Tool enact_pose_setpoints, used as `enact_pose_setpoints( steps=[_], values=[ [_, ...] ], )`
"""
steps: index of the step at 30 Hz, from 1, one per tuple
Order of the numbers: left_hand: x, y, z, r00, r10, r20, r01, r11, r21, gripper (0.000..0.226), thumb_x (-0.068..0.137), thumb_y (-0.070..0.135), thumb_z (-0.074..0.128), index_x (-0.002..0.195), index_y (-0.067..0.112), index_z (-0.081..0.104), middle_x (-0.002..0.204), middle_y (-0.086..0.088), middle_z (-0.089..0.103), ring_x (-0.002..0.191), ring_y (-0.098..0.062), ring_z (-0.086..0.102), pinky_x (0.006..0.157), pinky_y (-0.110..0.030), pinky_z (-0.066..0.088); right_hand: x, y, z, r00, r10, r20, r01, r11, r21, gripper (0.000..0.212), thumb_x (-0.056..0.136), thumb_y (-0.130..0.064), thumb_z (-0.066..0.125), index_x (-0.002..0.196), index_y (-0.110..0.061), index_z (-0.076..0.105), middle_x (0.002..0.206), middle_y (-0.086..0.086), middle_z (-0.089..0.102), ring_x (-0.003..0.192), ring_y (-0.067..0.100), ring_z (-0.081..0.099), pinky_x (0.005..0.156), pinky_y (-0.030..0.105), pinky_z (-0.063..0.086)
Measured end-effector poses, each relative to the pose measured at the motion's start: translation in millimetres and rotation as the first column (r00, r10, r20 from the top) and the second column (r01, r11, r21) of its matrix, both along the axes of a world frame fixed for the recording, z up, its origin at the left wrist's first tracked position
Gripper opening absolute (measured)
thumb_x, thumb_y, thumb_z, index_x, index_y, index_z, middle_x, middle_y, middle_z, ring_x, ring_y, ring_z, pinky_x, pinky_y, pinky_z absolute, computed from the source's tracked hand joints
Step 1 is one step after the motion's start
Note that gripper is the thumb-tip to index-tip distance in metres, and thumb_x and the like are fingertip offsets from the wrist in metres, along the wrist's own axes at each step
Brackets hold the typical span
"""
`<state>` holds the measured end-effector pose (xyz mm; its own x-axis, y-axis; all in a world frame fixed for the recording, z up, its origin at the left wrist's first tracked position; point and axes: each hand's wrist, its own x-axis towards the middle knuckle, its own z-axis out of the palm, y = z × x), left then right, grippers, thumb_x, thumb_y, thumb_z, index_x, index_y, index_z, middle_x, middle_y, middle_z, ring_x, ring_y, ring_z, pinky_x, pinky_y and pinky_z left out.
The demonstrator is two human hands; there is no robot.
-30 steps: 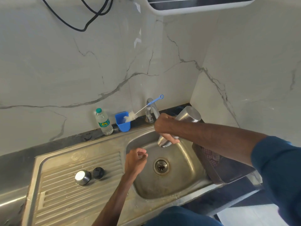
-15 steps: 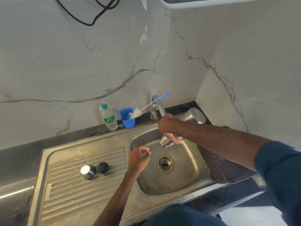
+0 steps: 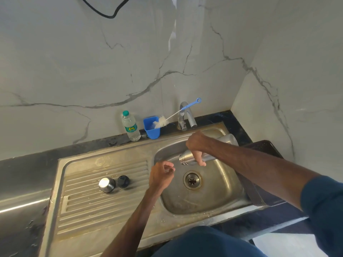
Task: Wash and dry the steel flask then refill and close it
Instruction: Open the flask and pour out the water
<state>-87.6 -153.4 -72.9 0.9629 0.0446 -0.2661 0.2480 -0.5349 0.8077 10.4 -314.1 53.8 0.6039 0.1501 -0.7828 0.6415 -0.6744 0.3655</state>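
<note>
Steel cylindrical flask [image 3: 186, 158], centre-right over the stainless sink basin [image 3: 204, 210], gripped mid-body by right hand [image 3: 196, 147]; long axis upper-right to lower-left, mouth end toward loosely curled, empty left hand [image 3: 161, 175].

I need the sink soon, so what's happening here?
A person's right hand holds the steel flask tilted, mouth down, over the sink. The left hand hovers beside it, holding nothing. The steel cap and black stopper lie on the drainboard; the brush sits in the blue cup.
</note>
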Motion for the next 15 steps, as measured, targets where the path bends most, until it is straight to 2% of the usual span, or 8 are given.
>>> enact_pose_setpoints(
  steps=[2,5,8,11,13,15],
  values=[
    [0.0,2.0,-0.8,1.0,0.001,0.003,-0.001,1.0,0.011,0.014,0.088,0.019,0.075,0.089,0.032,0.072,0.087,0.014,0.078,0.083,-0.004,0.075,0.08,-0.041,0.065,0.0,-4.7,-4.4,0.999,-0.017,0.049,0.011,0.994,0.112,0.059,0.065,-0.053,0.09,0.103,-0.019,0.06,0.089,-0.003,0.061,0.084,0.016,0.061,0.069,0.029,0.049],
    [1.2,5.4,-2.2,1.0,0.008,-0.001,-0.008,1.0,0.03,0.012,0.088,0.021,0.075,0.09,0.032,0.073,0.088,0.014,0.078,0.082,-0.004,0.075,0.08,-0.041,0.065,-1.9,-11.8,-8.0,0.993,-0.071,0.094,0.038,0.947,0.318,0.063,0.061,-0.052,0.091,0.102,-0.017,0.059,0.088,-0.003,0.062,0.074,0.013,0.056,0.056,0.027,0.034],
    [1.7,8.8,-0.5,1.0,0.016,-0.016,-0.015,0.999,0.043,0.013,0.088,0.021,0.074,0.089,0.034,0.072,0.089,0.013,0.079,0.083,-0.005,0.075,0.081,-0.041,0.065,-3.6,-16.1,-20.6,0.984,-0.165,0.073,0.11,0.868,0.485,0.063,0.059,-0.054,0.092,0.094,-0.017,0.056,0.084,-0.003,0.061,0.073,0.013,0.056,0.057,0.027,0.035],
    [0.9,11.7,3.7,0.999,0.033,-0.017,-0.032,0.998,0.055,0.009,0.088,0.02,0.074,0.093,0.028,0.074,0.092,0.01,0.079,0.082,-0.007,0.076,0.084,-0.041,0.064,-9.2,-19.4,-32.0,0.967,-0.255,0.024,0.186,0.762,0.621,0.063,0.058,-0.056,0.091,0.096,-0.022,0.054,0.088,-0.004,0.061,0.077,0.014,0.057,0.061,0.028,0.04],
    [-0.9,15.3,4.8,0.999,0.049,-0.021,-0.048,0.997,0.055,0.011,0.089,0.02,0.074,0.098,0.023,0.077,0.092,0.01,0.079,0.08,-0.008,0.076,0.086,-0.04,0.063,-18.3,-20.7,-35.5,0.95,-0.312,-0.007,0.225,0.671,0.706,0.064,0.06,-0.056,0.09,0.099,-0.026,0.05,0.088,-0.009,0.056,0.078,0.013,0.055,0.064,0.027,0.042],
    [-2.1,19.9,4.5,0.998,0.056,-0.017,-0.055,0.997,0.044,0.013,0.088,0.019,0.074,0.101,0.021,0.077,0.092,0.011,0.079,0.079,-0.006,0.076,0.086,-0.039,0.062,-28.1,-22.3,-40.8,0.922,-0.385,-0.042,0.26,0.537,0.802,0.064,0.06,-0.054,0.091,0.101,-0.028,0.049,0.088,-0.011,0.055,0.079,0.014,0.057,0.065,0.027,0.043]
  ],
)
